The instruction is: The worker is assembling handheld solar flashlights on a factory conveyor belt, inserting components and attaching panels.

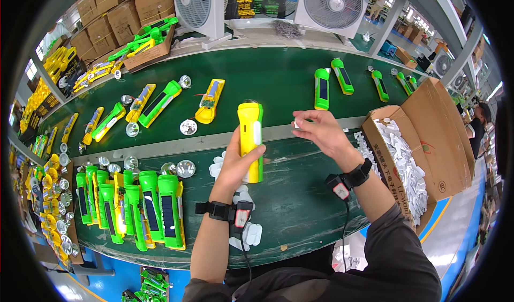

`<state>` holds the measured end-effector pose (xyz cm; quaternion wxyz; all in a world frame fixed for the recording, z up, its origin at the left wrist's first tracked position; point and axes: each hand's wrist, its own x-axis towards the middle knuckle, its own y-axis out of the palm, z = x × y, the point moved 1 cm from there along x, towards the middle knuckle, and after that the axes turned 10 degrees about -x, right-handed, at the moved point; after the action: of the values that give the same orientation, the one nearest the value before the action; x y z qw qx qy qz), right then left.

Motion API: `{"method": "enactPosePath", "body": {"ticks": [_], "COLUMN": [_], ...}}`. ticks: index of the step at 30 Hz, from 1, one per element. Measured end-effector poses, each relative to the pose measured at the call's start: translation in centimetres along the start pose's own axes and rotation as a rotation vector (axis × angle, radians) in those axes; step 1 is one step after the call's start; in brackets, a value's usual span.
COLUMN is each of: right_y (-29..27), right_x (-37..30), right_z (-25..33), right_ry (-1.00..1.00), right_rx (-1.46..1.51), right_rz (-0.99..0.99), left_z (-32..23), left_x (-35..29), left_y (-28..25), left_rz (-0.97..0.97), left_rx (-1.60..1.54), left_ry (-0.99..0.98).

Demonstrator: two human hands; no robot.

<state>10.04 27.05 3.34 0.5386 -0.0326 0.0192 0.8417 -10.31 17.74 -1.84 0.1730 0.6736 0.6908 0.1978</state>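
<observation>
My left hand (pixel 235 162) is wrapped round a yellow and green flashlight (pixel 249 128), held upright above the near edge of the green belt. A pale strip runs along its side, and its head points away from me. To the right of it, my right hand (pixel 321 131) pinches a small white piece (pixel 296 124) between thumb and fingertips, apart from the flashlight. Its exact kind is too small to tell. White plastic parts (pixel 246 233) lie on the worktable beside and under my left forearm.
Green flashlight bodies (pixel 160 205) stand grouped at the left, with round reflectors (pixel 186 168) behind them. Opened flashlights (pixel 210 101) and finished-looking green ones (pixel 322 89) lie along the belt (pixel 267 72). A cardboard box (pixel 383 136) of white parts stands at right. Fans (pixel 335 5) stand beyond.
</observation>
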Motion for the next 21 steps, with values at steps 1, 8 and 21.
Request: {"method": "enactPosePath", "body": {"ticks": [1, 8, 21], "right_y": [1.1, 7.0, 9.7], "right_x": [-0.1, 0.5, 1.7], "right_z": [-0.1, 0.1, -2.8], "right_ry": [-0.020, -0.135, -0.260], "right_rx": [0.119, 0.055, -0.168], "right_rz": [0.044, 0.040, -0.174], "left_z": [0.0, -0.3, 0.6], "left_x": [-0.1, 0.4, 0.5], "left_y": [0.3, -0.3, -2.0], "left_rz": [0.002, 0.042, -0.110], "left_rx": [-0.143, -0.060, 0.477], "left_ry": [-0.031, 0.037, 0.274]}}
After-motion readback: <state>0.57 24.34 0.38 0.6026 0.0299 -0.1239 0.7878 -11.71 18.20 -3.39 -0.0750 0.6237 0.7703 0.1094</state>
